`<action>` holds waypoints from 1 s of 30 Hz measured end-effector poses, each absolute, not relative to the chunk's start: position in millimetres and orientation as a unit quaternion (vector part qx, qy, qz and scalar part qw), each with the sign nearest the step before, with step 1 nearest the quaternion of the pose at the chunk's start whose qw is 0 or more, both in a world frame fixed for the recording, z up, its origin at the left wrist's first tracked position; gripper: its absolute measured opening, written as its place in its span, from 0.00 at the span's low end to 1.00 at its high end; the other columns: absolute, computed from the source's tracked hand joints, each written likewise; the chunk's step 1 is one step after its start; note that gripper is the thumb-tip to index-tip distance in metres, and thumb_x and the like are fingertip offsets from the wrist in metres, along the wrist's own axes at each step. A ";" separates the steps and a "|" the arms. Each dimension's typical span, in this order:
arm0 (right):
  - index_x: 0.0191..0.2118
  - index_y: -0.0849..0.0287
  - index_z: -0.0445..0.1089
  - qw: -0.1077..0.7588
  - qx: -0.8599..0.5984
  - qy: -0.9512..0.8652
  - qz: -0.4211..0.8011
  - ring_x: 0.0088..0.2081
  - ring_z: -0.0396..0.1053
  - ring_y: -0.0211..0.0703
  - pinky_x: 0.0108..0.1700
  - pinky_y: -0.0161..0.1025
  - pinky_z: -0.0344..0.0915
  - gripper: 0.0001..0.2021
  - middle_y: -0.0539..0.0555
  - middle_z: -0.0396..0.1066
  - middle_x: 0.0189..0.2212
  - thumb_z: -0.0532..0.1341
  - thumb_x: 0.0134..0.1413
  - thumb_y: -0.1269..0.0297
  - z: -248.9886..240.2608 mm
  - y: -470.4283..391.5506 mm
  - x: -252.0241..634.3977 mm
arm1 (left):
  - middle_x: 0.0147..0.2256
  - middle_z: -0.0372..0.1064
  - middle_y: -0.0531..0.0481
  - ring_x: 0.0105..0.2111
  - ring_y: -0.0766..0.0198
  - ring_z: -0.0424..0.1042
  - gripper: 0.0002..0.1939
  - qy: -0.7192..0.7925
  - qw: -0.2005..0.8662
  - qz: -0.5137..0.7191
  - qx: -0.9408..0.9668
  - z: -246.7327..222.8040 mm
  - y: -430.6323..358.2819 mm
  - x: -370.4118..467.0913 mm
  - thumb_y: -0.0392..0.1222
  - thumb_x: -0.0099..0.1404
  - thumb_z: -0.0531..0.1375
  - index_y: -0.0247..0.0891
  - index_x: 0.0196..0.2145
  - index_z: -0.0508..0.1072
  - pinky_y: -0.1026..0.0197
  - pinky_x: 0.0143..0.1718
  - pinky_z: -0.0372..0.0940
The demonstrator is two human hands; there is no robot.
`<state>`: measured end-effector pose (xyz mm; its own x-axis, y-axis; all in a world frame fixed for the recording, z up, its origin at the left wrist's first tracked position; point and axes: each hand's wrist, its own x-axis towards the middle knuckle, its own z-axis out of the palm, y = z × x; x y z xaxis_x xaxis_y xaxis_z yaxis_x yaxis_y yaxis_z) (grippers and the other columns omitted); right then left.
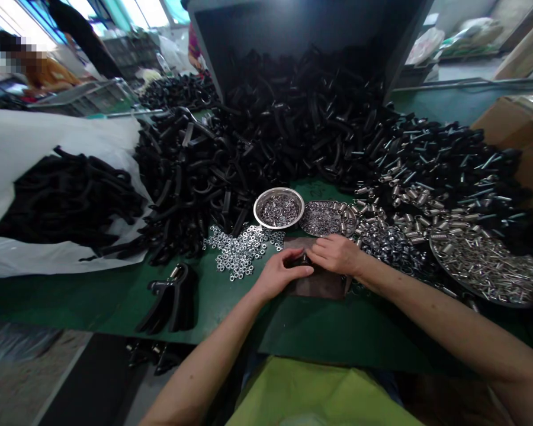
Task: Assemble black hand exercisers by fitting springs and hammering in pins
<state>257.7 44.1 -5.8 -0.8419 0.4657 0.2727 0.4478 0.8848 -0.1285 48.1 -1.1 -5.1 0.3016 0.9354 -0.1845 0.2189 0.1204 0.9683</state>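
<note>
My left hand point(283, 273) curves its thumb and fingers round a small black part point(302, 260) over a brown block point(315, 286). From the right, my right hand point(334, 254) pinches at the same part with its fingers pressed together; anything tiny between those fingertips is hidden. Beyond my hands stands a round metal bowl point(279, 208) of small metal pieces. A shallow dish point(328, 219) of similar pieces sits to its right. Loose hex nuts point(240, 251) lie left of the block. Farther left, a finished-looking black clamp-like part point(173, 299) with a spring rests on the green table.
Black curved parts point(231, 160) are heaped across the back, below a dark bin point(306, 41). A white sack point(62, 130) of black parts lies left. On the right are springs point(417, 219), a tray of pins point(488, 275) and a cardboard box point(515, 142). Another person point(48, 71) sits far left.
</note>
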 end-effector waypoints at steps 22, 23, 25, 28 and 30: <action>0.35 0.57 0.67 0.022 -0.625 -0.778 -0.063 0.36 0.65 0.53 0.35 0.46 0.61 0.10 0.60 0.69 0.33 0.55 0.57 0.57 -19.2 -88.8 347.3 | 0.43 0.66 0.46 0.44 0.54 0.64 0.28 0.571 0.164 0.173 0.786 -19.6 -24.8 59.9 0.55 0.48 0.67 0.41 0.44 0.68 0.53 0.45 0.61; 0.35 0.57 0.67 0.022 -0.631 -0.771 -0.077 0.37 0.66 0.54 0.35 0.47 0.61 0.09 0.61 0.70 0.34 0.55 0.58 0.58 -18.2 -89.6 345.9 | 0.43 0.66 0.46 0.45 0.54 0.64 0.28 0.569 0.164 0.171 0.787 -19.4 -24.5 59.8 0.55 0.48 0.67 0.41 0.45 0.68 0.52 0.46 0.61; 0.38 0.58 0.68 0.024 -0.639 -0.763 -0.090 0.36 0.68 0.55 0.34 0.47 0.60 0.10 0.62 0.71 0.35 0.53 0.59 0.59 -9.0 -86.6 339.4 | 0.43 0.66 0.46 0.45 0.54 0.64 0.29 0.568 0.163 0.170 0.788 -19.2 -24.1 59.6 0.55 0.48 0.67 0.41 0.45 0.68 0.52 0.46 0.61; 0.41 0.57 0.68 0.076 -0.648 -0.757 -0.029 0.30 0.71 0.50 0.29 0.43 0.60 0.13 0.58 0.74 0.31 0.49 0.62 0.59 12.9 -75.2 320.6 | 0.43 0.66 0.46 0.45 0.53 0.64 0.29 0.569 0.160 0.169 0.789 -19.5 -23.6 59.8 0.55 0.47 0.68 0.40 0.45 0.68 0.52 0.45 0.61; 0.46 0.57 0.66 0.153 -0.634 -0.757 0.032 0.32 0.73 0.48 0.31 0.41 0.63 0.14 0.57 0.75 0.34 0.46 0.63 0.61 22.7 -65.7 303.2 | 0.43 0.66 0.47 0.45 0.53 0.64 0.29 0.570 0.159 0.171 0.788 -19.4 -23.6 60.1 0.54 0.47 0.68 0.40 0.44 0.68 0.53 0.45 0.61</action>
<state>303.2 -65.7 22.7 -0.1494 0.9704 0.1898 0.9506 0.1938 -0.2426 60.1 -23.6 -19.4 0.2921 0.9524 0.0870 0.8436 -0.2994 0.4457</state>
